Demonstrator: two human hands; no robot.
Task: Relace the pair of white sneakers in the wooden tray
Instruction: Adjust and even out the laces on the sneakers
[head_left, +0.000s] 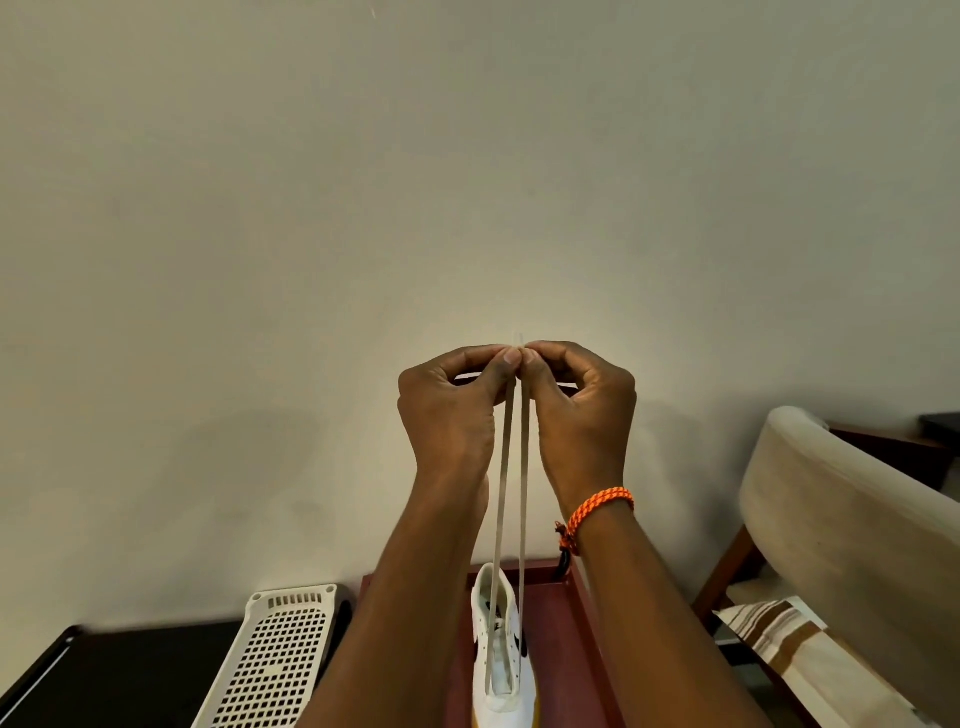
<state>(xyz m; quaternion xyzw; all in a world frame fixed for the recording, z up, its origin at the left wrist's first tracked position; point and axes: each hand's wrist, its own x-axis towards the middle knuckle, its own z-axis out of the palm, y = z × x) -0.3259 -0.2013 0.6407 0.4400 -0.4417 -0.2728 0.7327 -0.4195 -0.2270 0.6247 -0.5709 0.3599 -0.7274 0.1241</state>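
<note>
A white sneaker (503, 649) with black side marks stands in the reddish wooden tray (566, 644) at the bottom centre. Its white shoelace (511, 478) runs up from the shoe in two taut strands. My left hand (452, 405) and my right hand (582, 410) are raised high in front of the wall, fingertips together, each pinching one lace end. An orange braided band circles my right wrist. Only one sneaker shows; my forearms cover much of the tray.
A white perforated plastic basket (275, 660) lies to the left of the tray on a dark surface (130, 670). A beige upholstered chair (852, 525) with a striped cloth on its seat stands at the right. A plain wall fills the upper view.
</note>
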